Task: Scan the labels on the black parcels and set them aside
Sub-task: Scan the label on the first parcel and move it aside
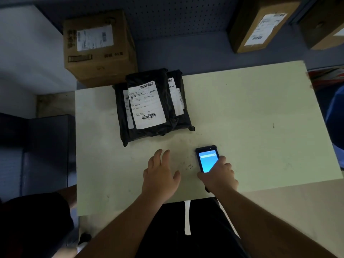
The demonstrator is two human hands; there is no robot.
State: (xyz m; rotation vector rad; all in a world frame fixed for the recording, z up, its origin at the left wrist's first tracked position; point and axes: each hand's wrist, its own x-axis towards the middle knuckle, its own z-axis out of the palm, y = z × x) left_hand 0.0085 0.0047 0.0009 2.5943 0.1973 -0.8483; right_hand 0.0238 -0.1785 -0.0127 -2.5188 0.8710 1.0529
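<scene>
A stack of black parcels (158, 127) lies on the pale table (251, 112), left of centre near the far edge. The top parcel carries a white label (147, 105) with two barcodes; labels of two parcels beneath show at either side. My left hand (160, 174) hovers flat over the table just below the stack, fingers apart, holding nothing. My right hand (218, 175) grips a handheld scanner (206, 159) with a lit blue screen, to the right of my left hand and apart from the parcels.
A cardboard box (98, 47) with a label stands beyond the table's far left corner. Two more boxes (260, 23) sit at the back right. A dark cabinet (44, 153) stands left of the table. The table's near edge is at my waist.
</scene>
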